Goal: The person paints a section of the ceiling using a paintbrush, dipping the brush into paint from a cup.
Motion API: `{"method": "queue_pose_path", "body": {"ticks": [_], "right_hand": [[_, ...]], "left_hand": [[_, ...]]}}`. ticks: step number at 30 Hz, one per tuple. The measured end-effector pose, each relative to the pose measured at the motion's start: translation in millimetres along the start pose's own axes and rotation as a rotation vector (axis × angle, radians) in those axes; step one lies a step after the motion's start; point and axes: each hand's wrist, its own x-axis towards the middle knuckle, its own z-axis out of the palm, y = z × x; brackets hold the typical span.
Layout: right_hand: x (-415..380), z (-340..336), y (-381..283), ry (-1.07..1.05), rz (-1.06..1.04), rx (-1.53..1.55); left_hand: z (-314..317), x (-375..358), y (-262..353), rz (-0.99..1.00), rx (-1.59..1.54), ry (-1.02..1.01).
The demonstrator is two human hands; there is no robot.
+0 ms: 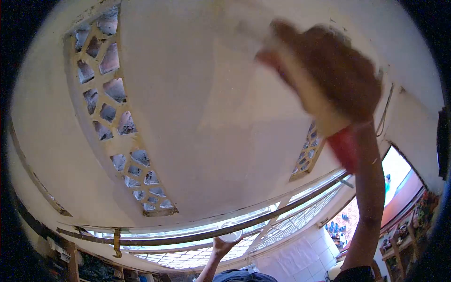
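Observation:
Raised high at the upper right, my right hand (336, 70) is closed around a long brush-like tool (322, 105) with a cream and red handle. Motion smears both the hand and the tool, and the tool's far end fades into a pale blur close over the cream wall (202, 108). Low in the view, my left hand (224, 247) grips a small white round container (231, 232). What lies inside that container is hidden from here.
Two columns of openwork vent blocks, one at left (112, 89) and a smaller one at right (307, 152), break up the wall. A dark horizontal pole (206, 237) runs below, before a grilled window (277, 237). Shelves (399, 246) stand at lower right beside a bright doorway (347, 221).

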Motion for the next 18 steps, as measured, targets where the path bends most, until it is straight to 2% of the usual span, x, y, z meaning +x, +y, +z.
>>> {"method": "queue_pose_path", "body": {"ticks": [2, 3, 4, 5, 8, 9, 11, 14, 17, 18], "right_hand": [[-26, 20, -22, -0.128, -0.087, 0.208], [-40, 25, -39, -0.099, -0.144, 0.155], [-56, 26, -57, -0.221, -0.178, 0.237], [-72, 24, -72, -0.219, -0.226, 0.266], [-112, 5, -116, -0.422, -0.208, 0.523], [-128, 1, -131, -0.442, -0.252, 0.520], [-163, -2, -164, -0.544, -0.218, 0.644], [-173, -20, -168, -0.619, -0.094, 0.912], [-179, -19, -175, -0.714, -0.111, 0.922], [-170, -14, -168, -1.022, 0.055, 1.143]], "left_hand": [[3, -1, -5, 0.015, -0.068, 0.013], [2, 2, 10, -0.134, -0.144, -0.021], [1, 1, 24, -0.291, -0.219, -0.055], [4, -5, -13, -0.024, 0.088, 0.026], [1, -10, 1, -0.315, 0.057, -0.131], [1, -12, -3, -0.266, 0.137, -0.140], [1, -16, -4, -0.239, 0.159, -0.133], [3, -15, 18, -0.219, 0.214, -0.155], [4, -14, 24, -0.184, 0.287, -0.154], [7, -17, 15, -0.191, 0.283, -0.161]]}}
